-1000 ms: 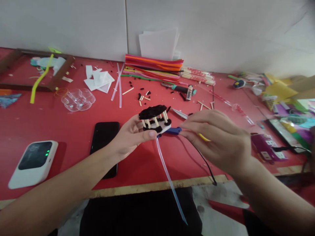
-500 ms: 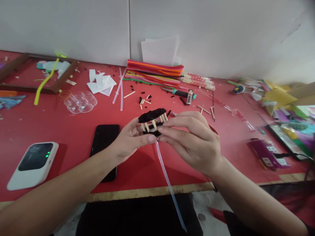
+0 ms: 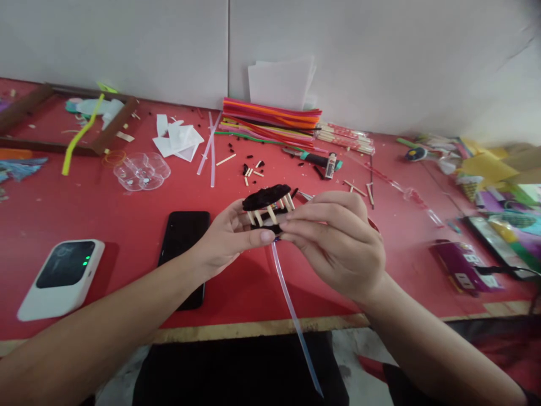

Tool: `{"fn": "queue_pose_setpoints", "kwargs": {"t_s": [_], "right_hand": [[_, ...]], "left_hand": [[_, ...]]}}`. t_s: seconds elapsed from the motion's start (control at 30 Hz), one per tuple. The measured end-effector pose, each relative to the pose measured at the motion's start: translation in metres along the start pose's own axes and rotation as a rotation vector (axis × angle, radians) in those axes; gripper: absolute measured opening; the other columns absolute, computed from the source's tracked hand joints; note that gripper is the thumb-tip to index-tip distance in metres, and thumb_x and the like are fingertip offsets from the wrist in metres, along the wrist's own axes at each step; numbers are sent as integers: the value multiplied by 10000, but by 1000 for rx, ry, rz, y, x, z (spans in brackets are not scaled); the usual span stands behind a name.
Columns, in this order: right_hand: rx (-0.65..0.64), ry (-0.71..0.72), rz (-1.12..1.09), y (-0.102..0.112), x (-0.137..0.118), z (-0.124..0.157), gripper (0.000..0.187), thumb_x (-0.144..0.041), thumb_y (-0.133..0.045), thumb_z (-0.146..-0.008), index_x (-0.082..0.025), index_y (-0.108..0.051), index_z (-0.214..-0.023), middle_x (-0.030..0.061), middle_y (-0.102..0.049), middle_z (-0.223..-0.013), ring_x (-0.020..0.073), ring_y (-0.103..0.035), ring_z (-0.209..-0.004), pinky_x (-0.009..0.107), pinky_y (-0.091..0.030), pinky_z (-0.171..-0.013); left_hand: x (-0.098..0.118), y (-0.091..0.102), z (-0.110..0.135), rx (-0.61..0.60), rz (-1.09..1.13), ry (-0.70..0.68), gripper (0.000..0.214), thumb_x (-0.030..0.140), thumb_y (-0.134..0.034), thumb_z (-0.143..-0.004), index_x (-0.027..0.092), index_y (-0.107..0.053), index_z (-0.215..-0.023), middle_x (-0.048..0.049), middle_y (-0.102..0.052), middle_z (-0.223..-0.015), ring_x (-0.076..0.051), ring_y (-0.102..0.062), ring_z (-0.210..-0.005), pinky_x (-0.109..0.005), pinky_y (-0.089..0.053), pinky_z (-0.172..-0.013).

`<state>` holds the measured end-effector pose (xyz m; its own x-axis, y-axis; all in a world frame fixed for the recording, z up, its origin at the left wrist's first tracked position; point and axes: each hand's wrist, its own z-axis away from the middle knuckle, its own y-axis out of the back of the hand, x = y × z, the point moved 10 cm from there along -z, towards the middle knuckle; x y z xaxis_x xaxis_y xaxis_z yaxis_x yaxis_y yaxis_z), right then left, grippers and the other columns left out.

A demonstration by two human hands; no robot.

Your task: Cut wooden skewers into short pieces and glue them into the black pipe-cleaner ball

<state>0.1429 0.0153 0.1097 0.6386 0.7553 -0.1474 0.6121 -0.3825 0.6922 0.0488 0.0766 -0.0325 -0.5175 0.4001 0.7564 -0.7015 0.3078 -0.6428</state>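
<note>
Above the table's front part I hold a small craft model [image 3: 266, 198], two black fuzzy discs kept apart by short pale wooden sticks. My left hand [image 3: 230, 235] grips it from the left, thumb along the lower disc and fingers behind. On the right side, my right hand [image 3: 342, 242] pinches at the lower disc with thumb and fingertips; whether a small piece is between them is hidden. A translucent glue stick [image 3: 293, 316] slants down from under the model past the table edge; its upper end is hidden.
On the red table [image 3: 127, 217] lie a black phone [image 3: 182, 239], a white hotspot device [image 3: 61, 279], pipe cleaners [image 3: 270, 121], a utility knife [image 3: 310, 159], paper scraps [image 3: 180, 138] and cut stick pieces. A purple box with a cable [image 3: 467, 265] stands right, near coloured craft scraps.
The view has shifted slightly, so everything sits a little farther right. Both hands keep their hold on the model, which looks tilted about the same.
</note>
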Motion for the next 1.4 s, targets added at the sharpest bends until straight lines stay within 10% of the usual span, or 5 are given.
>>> {"fn": "queue_pose_setpoints", "kwargs": {"t_s": [0.17, 0.3, 0.9, 1.17, 1.4], "right_hand": [[118, -358, 8, 31, 73, 11, 269, -247, -692, -875, -296, -674, -1139, 42, -718, -1085, 242, -667, -988, 416, -547, -827], [-213, -502, 103, 15, 117, 33, 187, -323, -644, -891, -240, -698, -1050, 55, -736, -1005, 254, -689, -951, 444, -545, -855], [-814, -331, 150, -98, 121, 53, 292, -97, -517, -871, -185, -718, -1063, 90, -733, -980, 241, -663, -955, 318, -475, -821], [-717, -339, 193, -65, 121, 29, 280, -91, -475, -888, -190, -721, -978, 67, -756, -950, 217, -669, -908, 301, -462, -778], [-529, -13, -55, -86, 22, 19, 278, -103, -453, -955, -137, -718, -1033, 95, -738, -969, 213, -643, -917, 345, -518, -856]], "left_hand": [[3, 8, -3, 108, 85, -3, 381, 266, -882, -656, 193, -674, -967, -34, -765, -990, -181, -734, -870, -321, -570, -862], [0, 15, -4, 193, 218, 40, 305, 282, -793, -725, 153, -673, -975, -90, -768, -1033, -191, -731, -868, -328, -579, -868], [5, 16, -3, 206, 291, 58, 359, 370, -624, -682, 112, -688, -924, -133, -752, -864, -220, -671, -704, -344, -572, -684], [19, 32, -1, 303, 330, -78, 424, 425, -596, -715, 103, -702, -969, -121, -736, -925, -209, -667, -736, -347, -578, -720], [53, 28, 14, 267, 190, -412, 327, 453, -659, -683, 165, -704, -832, -89, -740, -813, -208, -671, -744, -329, -572, -744]]}}
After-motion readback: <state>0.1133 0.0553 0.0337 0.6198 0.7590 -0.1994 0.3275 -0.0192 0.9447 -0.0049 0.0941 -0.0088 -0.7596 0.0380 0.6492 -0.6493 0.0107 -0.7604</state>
